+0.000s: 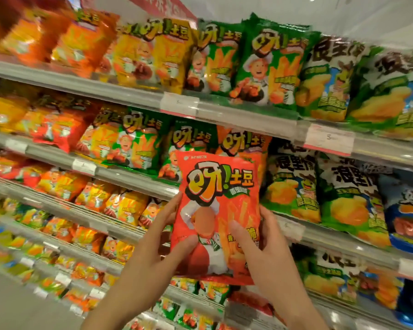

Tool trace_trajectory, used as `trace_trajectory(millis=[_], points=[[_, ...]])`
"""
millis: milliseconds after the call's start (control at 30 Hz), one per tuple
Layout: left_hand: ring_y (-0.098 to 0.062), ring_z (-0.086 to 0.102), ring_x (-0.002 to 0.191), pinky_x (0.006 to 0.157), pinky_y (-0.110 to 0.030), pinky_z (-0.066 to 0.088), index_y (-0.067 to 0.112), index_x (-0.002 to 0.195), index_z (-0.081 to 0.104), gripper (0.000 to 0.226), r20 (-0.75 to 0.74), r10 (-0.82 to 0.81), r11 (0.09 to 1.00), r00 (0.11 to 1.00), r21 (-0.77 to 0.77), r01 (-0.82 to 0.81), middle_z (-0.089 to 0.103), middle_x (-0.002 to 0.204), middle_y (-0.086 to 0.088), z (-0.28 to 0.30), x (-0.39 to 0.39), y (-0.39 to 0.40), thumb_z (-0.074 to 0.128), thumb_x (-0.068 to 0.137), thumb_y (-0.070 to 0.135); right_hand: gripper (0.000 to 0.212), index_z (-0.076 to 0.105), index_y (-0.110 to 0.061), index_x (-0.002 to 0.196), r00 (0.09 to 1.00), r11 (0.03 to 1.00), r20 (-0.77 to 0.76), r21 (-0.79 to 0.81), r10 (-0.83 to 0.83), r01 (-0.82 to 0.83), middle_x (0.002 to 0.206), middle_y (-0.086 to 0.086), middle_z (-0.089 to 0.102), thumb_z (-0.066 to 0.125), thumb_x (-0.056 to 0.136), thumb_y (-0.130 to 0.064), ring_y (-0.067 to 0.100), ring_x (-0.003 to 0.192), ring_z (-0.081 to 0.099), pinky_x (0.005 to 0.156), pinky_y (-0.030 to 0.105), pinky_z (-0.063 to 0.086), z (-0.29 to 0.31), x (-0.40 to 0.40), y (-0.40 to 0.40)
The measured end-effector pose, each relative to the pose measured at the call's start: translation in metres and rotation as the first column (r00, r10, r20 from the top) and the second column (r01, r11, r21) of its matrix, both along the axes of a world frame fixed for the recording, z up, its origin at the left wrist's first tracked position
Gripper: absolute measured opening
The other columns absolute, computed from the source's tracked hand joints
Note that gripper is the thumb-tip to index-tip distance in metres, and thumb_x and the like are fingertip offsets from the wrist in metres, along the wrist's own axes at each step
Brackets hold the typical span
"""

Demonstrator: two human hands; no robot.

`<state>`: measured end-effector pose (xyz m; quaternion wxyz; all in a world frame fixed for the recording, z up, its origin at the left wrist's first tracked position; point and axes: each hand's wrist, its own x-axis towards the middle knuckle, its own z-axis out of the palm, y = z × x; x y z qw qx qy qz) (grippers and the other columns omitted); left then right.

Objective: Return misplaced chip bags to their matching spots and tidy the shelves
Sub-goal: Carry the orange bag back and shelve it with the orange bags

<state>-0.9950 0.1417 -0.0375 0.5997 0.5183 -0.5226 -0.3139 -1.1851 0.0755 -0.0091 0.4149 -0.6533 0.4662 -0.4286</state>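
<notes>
While I hold the red bag (218,217) upright in front of the shelves, both hands are on it: my left hand (157,244) grips its left edge with the thumb pressed on the front, and my right hand (262,248) grips the right edge the same way, thumb lying across the print. It hangs in the air before the second shelf (134,179), covering part of a green bag (188,148) and an orange bag (243,144) behind it, so it is not yet in any row

To do this well, I judge that I should first find the matching colour. Red bags (55,129) sit further left on the same shelf, and that looks the likeliest home, though the blur there keeps me from reading their print. I should carry the bag by its edges, not squeeze the puffed middle, and slide it in upright, face out

As for what the shelves hold: the top shelf (248,110) runs orange, yellow, then green bags, with wave-chip bags (324,79) at the right. Lower rows look mixed, too blurred to sort from where I stand
</notes>
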Motion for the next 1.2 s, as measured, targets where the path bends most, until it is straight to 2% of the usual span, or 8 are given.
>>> trace_trajectory(millis=[167, 333, 433, 633, 800, 900, 1033, 1200], points=[[0.019, 0.047, 0.123, 0.094, -0.021, 0.049, 0.073, 0.135, 0.032, 0.067, -0.001, 0.115, 0.993, 0.993, -0.036, -0.115, 0.051, 0.129, 0.045, -0.009, 0.101, 0.041, 0.067, 0.084, 0.047, 0.05, 0.041, -0.06, 0.123, 0.993, 0.993, 0.008, 0.002, 0.115, -0.115, 0.111, -0.038, 0.062, 0.065, 0.079, -0.062, -0.018, 0.102, 0.058, 0.088, 0.02, 0.048, -0.007, 0.112, 0.019], [0.017, 0.051, 0.12, 0.093, -0.019, 0.052, 0.065, 0.14, 0.034, 0.067, -0.036, 0.235, 0.97, 0.971, -0.048, -0.237, 0.053, 0.132, 0.039, -0.013, 0.191, 0.067, 0.071, 0.086, 0.052, 0.059, 0.042, -0.05, 0.133, 0.968, 0.968, 0.001, 0.014, 0.251, -0.251, 0.117, -0.033, 0.062, 0.067, 0.08, -0.06, -0.016, 0.1, 0.06, 0.085, 0.02, 0.049, -0.009, 0.217, 0.023], [0.013, 0.058, 0.115, 0.085, -0.008, 0.049, 0.054, 0.141, 0.037, 0.068, -0.054, 0.291, 0.954, 0.955, -0.061, -0.294, 0.059, 0.123, 0.039, -0.013, 0.237, 0.072, 0.068, 0.085, 0.033, 0.054, 0.043, -0.053, 0.129, 0.945, 0.946, -0.016, 0.008, 0.325, -0.325, 0.114, -0.032, 0.065, 0.067, 0.081, -0.061, -0.014, 0.102, 0.062, 0.093, 0.025, 0.05, -0.012, 0.272, 0.016], [0.006, 0.062, 0.114, 0.083, -0.011, 0.05, 0.052, 0.143, 0.037, 0.068, -0.038, 0.391, 0.919, 0.92, -0.042, -0.392, 0.061, 0.124, 0.035, -0.019, 0.331, 0.066, 0.066, 0.087, 0.028, 0.06, 0.043, -0.06, 0.127, 0.897, 0.897, 0.014, 0.001, 0.441, -0.441, 0.117, -0.033, 0.065, 0.067, 0.074, -0.073, -0.006, 0.11, 0.062, 0.102, 0.04, 0.049, -0.028, 0.383, -0.014], [-0.008, 0.065, 0.117, 0.093, -0.03, 0.053, 0.059, 0.141, 0.039, 0.066, 0.003, 0.449, 0.894, 0.894, -0.004, -0.449, 0.064, 0.131, 0.016, -0.022, 0.428, 0.046, 0.071, 0.086, 0.039, 0.072, 0.046, -0.051, 0.132, 0.868, 0.87, 0.05, -0.009, 0.494, -0.494, 0.124, -0.023, 0.066, 0.066, 0.069, -0.079, -0.002, 0.115, 0.062, 0.103, 0.041, 0.049, -0.041, 0.488, -0.047], [-0.005, 0.061, 0.122, 0.1, -0.036, 0.049, 0.061, 0.14, 0.039, 0.07, 0.017, 0.474, 0.88, 0.88, 0.012, -0.474, 0.063, 0.132, 0.018, -0.014, 0.489, 0.029, 0.072, 0.079, 0.05, 0.066, 0.045, -0.051, 0.131, 0.862, 0.863, 0.044, -0.021, 0.506, -0.505, 0.121, -0.028, 0.065, 0.066, 0.073, -0.076, -0.005, 0.113, 0.061, 0.103, 0.038, 0.049, -0.039, 0.553, -0.069], [-0.002, 0.059, 0.124, 0.102, -0.035, 0.046, 0.062, 0.139, 0.04, 0.066, 0.02, 0.51, 0.86, 0.86, -0.002, -0.51, 0.062, 0.133, 0.02, -0.006, 0.562, 0.01, 0.07, 0.082, 0.045, 0.061, 0.042, -0.052, 0.13, 0.825, 0.825, 0.021, -0.021, 0.565, -0.565, 0.122, -0.031, 0.061, 0.065, 0.078, -0.071, -0.007, 0.117, 0.057, 0.1, 0.03, 0.046, -0.033, 0.635, -0.096], [0.004, 0.058, 0.122, 0.1, -0.024, 0.049, 0.059, 0.14, 0.04, 0.065, 0.017, 0.543, 0.84, 0.84, 0.012, -0.543, 0.063, 0.125, 0.031, -0.003, 0.648, 0.0, 0.069, 0.088, 0.035, 0.069, 0.042, -0.049, 0.132, 0.808, 0.807, -0.046, -0.044, 0.588, -0.589, 0.123, -0.024, 0.064, 0.06, 0.072, -0.078, -0.001, 0.117, 0.06, 0.104, 0.04, 0.048, -0.029, 0.73, -0.111]])
